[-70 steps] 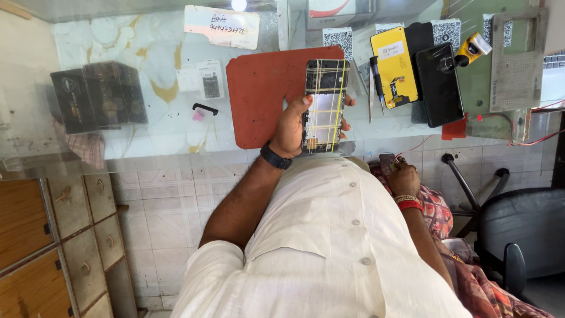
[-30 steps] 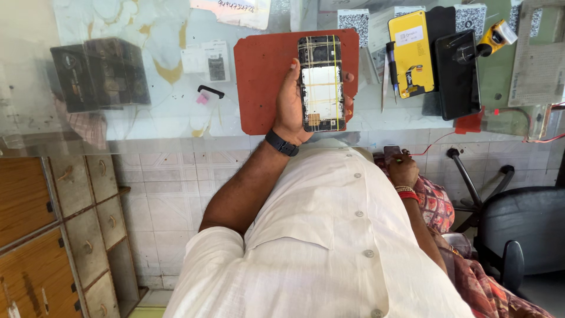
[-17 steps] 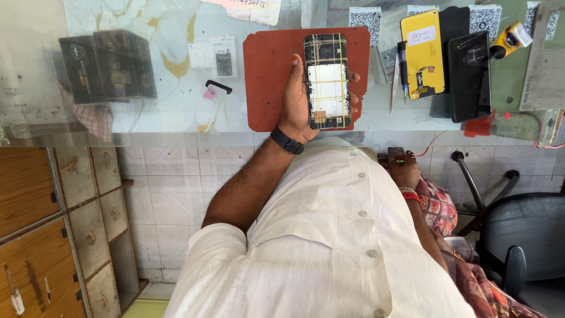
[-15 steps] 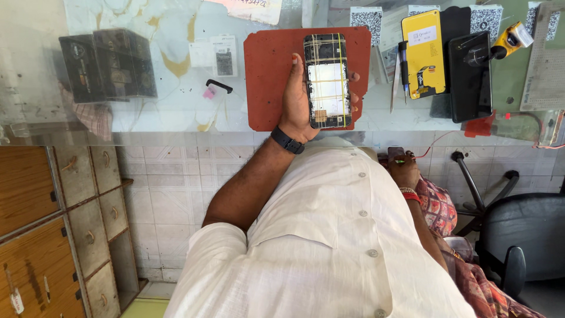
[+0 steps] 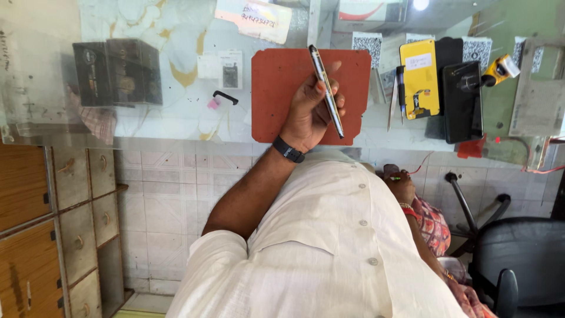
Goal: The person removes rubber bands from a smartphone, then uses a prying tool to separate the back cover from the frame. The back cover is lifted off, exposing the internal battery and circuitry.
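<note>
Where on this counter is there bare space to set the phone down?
The red mat is bare left of the left hand holding the phone. Glass is free along the counter edge between black box and mat. Crowded right of it: yellow phone, black phone.

bare red mat (image 5: 276, 88), phones (image 5: 438, 88) crowding right

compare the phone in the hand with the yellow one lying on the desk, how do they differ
The held phone is turned edge-on, showing only its thin dark side; the yellow phone shows its broad yellow face with a white sticker. The held phone is gripped in the left hand above the red mat; the yellow phone lies flat and untouched on the glass desk. Both are slim rectangular phones.
</note>
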Demonstrator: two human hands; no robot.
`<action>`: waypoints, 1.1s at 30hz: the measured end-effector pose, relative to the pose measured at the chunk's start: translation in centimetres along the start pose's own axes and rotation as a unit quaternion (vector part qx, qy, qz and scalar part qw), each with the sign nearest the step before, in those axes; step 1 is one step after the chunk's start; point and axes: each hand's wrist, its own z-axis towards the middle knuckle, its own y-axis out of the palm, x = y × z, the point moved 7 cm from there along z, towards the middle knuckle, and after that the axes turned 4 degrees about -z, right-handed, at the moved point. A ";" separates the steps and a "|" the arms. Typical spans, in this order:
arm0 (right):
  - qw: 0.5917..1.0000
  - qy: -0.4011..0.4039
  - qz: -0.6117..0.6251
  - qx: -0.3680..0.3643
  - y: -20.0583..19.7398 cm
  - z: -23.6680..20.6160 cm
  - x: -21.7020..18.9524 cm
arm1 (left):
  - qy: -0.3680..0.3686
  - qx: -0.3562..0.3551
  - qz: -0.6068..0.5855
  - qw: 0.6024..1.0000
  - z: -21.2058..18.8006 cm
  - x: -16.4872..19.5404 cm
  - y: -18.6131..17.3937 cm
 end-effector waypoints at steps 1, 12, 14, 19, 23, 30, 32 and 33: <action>1.000 0.002 -0.005 -0.003 -0.2 0.0 -0.1 | 0.012 0.009 0.011 1.000 0.2 0.0 -0.3; 0.999 0.028 0.008 -0.029 -1.1 0.5 -0.1 | 0.035 0.082 0.015 0.996 0.9 -0.3 -1.7; 0.999 0.022 -0.009 -0.023 -1.2 0.5 -0.1 | 0.039 0.081 0.016 0.996 0.9 -0.4 -1.6; 0.998 0.040 0.005 -0.041 -0.9 0.3 0.4 | 0.052 0.080 0.031 0.995 1.1 -0.2 -1.5; 0.997 0.045 -0.020 -0.054 -0.6 0.5 1.0 | 0.083 0.078 0.099 0.989 1.0 0.0 -1.2; 0.996 0.042 -0.030 -0.076 0.3 0.6 1.7 | 0.098 0.071 0.151 0.981 0.6 0.1 -1.0; 0.995 0.050 -0.041 -0.079 0.4 0.5 1.9 | 0.083 0.057 0.109 0.989 0.5 0.0 -1.0; 0.994 0.055 -0.047 -0.081 0.5 0.5 2.0 | 0.076 0.050 0.088 0.992 0.4 -0.1 -0.9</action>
